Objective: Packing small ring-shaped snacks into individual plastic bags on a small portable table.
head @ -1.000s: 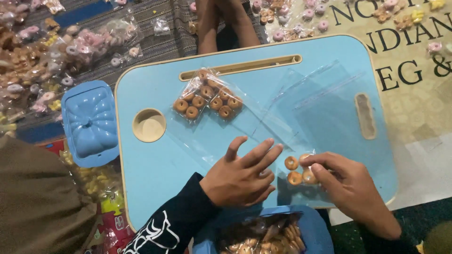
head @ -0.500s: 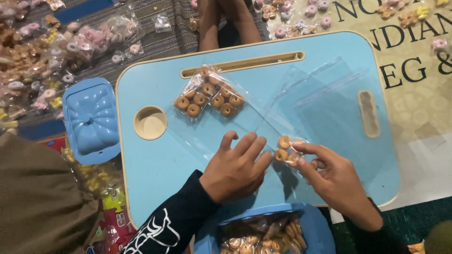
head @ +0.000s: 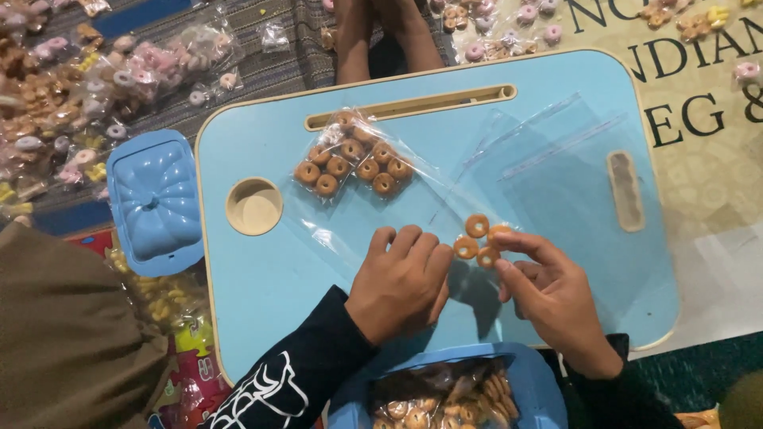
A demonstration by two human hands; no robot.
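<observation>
My right hand (head: 548,298) pinches a small clear plastic bag (head: 481,238) holding a few brown ring-shaped biscuits, lifted just above the blue lap table (head: 262,294). My left hand (head: 401,282) lies beside it with fingers curled, its fingertips at the bag's left edge. Two filled bags of ring biscuits (head: 354,163) rest at the table's upper middle. Several empty clear bags (head: 548,171) are spread over the table's right half. A blue container of loose biscuits (head: 449,397) sits at the near edge between my arms.
A blue moulded lid (head: 153,202) lies left of the table. Heaps of bagged pink, yellow and brown treats (head: 71,95) cover the floor at left and along the top. Another person's legs (head: 373,40) are beyond the table. A round cup recess (head: 253,206) marks the table's left side.
My right hand has carried the small bag of ring biscuits up and to the left, lifting it off the table. My left hand has curled its fingers and moved to the bag.
</observation>
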